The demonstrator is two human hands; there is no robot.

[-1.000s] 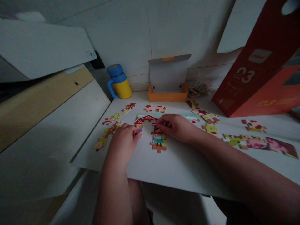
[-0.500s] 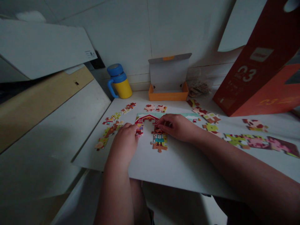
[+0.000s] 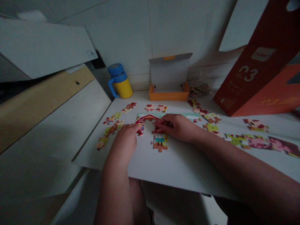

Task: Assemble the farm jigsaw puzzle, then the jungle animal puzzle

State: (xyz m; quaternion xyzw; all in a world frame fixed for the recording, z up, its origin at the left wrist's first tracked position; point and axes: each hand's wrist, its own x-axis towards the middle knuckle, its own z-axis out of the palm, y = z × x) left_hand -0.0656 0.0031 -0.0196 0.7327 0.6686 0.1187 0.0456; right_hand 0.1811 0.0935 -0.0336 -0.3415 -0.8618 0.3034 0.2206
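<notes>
One farmer jigsaw section [image 3: 160,140] on the bench [image 3: 150,168], just left of the right hand [image 3: 177,126], thumb and fingers curled at its top; the left hand [image 3: 126,137] touches a red-and-purple jigsaw piece [image 3: 141,130]! Clamped or not, can't tell for either. Beyond both, the barn jigsaw strip [image 3: 141,120], then an open orange box [image 3: 168,96].
</notes>
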